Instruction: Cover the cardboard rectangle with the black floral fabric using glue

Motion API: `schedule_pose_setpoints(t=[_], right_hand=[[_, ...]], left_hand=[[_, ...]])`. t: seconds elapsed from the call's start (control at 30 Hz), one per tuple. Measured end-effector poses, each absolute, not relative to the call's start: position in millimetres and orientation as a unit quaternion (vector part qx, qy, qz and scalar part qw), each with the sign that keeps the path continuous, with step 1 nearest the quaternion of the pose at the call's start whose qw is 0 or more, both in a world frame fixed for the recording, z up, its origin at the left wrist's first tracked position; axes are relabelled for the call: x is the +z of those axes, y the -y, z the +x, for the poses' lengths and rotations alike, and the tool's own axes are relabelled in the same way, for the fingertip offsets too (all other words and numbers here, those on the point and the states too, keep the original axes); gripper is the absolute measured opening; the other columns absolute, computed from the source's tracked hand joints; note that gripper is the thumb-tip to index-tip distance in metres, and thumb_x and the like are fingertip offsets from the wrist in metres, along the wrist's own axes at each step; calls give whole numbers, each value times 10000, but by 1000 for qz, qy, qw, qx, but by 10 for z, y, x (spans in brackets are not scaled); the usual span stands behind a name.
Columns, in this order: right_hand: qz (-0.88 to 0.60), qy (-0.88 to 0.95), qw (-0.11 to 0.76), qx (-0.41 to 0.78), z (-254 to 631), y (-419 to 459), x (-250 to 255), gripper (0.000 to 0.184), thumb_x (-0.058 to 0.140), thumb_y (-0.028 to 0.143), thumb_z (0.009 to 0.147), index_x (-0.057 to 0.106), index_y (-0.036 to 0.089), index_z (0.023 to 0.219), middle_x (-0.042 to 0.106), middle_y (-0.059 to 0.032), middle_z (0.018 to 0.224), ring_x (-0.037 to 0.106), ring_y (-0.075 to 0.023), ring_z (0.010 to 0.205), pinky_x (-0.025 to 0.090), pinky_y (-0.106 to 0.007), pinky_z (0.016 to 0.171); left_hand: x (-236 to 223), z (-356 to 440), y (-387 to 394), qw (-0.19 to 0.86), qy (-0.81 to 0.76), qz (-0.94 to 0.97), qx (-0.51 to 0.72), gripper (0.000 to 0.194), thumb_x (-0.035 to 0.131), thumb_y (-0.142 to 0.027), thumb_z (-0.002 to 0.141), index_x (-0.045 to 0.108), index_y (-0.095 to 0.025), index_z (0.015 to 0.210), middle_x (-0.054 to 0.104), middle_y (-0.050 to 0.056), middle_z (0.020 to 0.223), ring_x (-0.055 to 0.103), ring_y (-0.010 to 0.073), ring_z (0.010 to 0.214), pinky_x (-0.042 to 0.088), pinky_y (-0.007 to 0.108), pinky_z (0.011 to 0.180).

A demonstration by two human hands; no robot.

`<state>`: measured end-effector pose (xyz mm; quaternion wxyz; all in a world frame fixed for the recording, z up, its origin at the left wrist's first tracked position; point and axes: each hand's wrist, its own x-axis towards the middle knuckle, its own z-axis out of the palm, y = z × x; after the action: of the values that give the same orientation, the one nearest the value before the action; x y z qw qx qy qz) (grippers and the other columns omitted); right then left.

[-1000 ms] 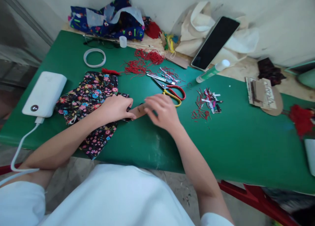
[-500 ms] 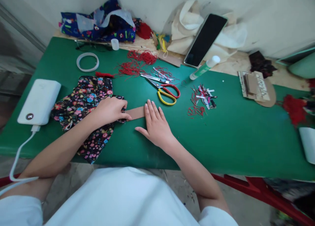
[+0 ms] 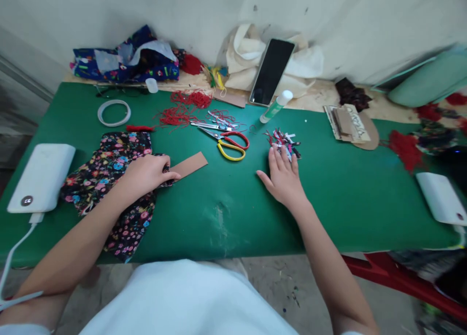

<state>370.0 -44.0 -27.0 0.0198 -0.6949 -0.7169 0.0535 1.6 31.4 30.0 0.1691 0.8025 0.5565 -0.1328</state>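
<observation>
My left hand (image 3: pixel 146 173) rests closed on a black floral cloth (image 3: pixel 105 179), pinching the end of a brown cardboard strip (image 3: pixel 189 164) against it. My right hand (image 3: pixel 282 176) lies flat and open on the green table (image 3: pixel 346 198), its fingertips touching a small heap of red thread and paper scraps (image 3: pixel 284 139). Scissors with red and yellow handles (image 3: pixel 228 142) lie between the two hands, a little farther back.
A white power bank (image 3: pixel 40 176) with a cable sits at the left, another white device (image 3: pixel 441 197) at the right. A tape ring (image 3: pixel 114 112), red threads (image 3: pixel 182 112), a glue stick (image 3: pixel 275 107), a phone (image 3: pixel 272 72), cardboard pieces (image 3: pixel 348 123) and blue fabric (image 3: pixel 124 62) line the back.
My right hand left the cardboard strip and moved right to the scrap heap. My left hand stays on the strip and cloth. The view shifted to the right.
</observation>
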Motion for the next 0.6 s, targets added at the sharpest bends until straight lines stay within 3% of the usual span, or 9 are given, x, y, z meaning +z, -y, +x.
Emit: schedule_pose_setpoints(t=[0.07, 0.23, 0.37, 0.43, 0.53, 0.6], right_hand=[[-668, 743, 42, 23, 3601, 432, -228, 761, 351, 496, 1012, 92, 128, 1627, 197, -149, 1674, 114, -319, 1575, 112, -618, 1262], [-435, 893, 16, 113, 3206, 521, -146, 678, 401, 473, 1015, 193, 243, 1618, 303, -76, 1645, 229, -248, 1554, 269, -501, 1261], [-439, 891, 26, 113, 3294, 476, -121, 621, 383, 472, 1024, 345, 172, 1567, 339, -110, 1625, 310, -272, 1525, 335, -514, 1231], [-463, 880, 55, 87, 3415, 411, -103, 535, 385, 418, 1031, 504, 121, 1459, 453, -141, 1563, 402, -293, 1479, 391, -510, 1195], [-476, 869, 126, 49, 3491, 271, -48, 374, 446, 347, 1015, 687, 118, 1186, 663, -160, 1345, 595, -295, 1295, 497, -472, 1080], [-477, 863, 164, 36, 3436, 150, 0, 310, 483, 328, 998, 698, 135, 1110, 718, -155, 1224, 652, -289, 1176, 530, -464, 1004]], left_hand=[[294, -35, -369, 172, -569, 795, -122, 508, 467, -712, 875, 609, -228, 819, 727, 96, 806, 671, 283, 783, 308, 283, 549], [302, -249, -563, 176, -622, 754, -116, 583, 496, -806, 793, 602, -234, 819, 706, 109, 820, 644, 299, 776, 325, 294, 566], [348, -401, -678, 181, -637, 744, -90, 541, 552, -763, 787, 583, -223, 806, 682, 99, 807, 615, 283, 790, 338, 304, 622], [420, -389, -678, 201, -631, 748, -42, 492, 548, -704, 822, 577, -213, 808, 660, 78, 769, 594, 254, 754, 340, 307, 639], [601, -204, -607, 272, -607, 745, 49, 435, 520, -640, 863, 589, -210, 856, 608, 22, 711, 540, 190, 672, 345, 287, 623], [733, 13, -540, 415, -562, 708, 101, 383, 577, -589, 848, 590, -209, 896, 616, -2, 762, 532, 149, 663, 371, 251, 599]])
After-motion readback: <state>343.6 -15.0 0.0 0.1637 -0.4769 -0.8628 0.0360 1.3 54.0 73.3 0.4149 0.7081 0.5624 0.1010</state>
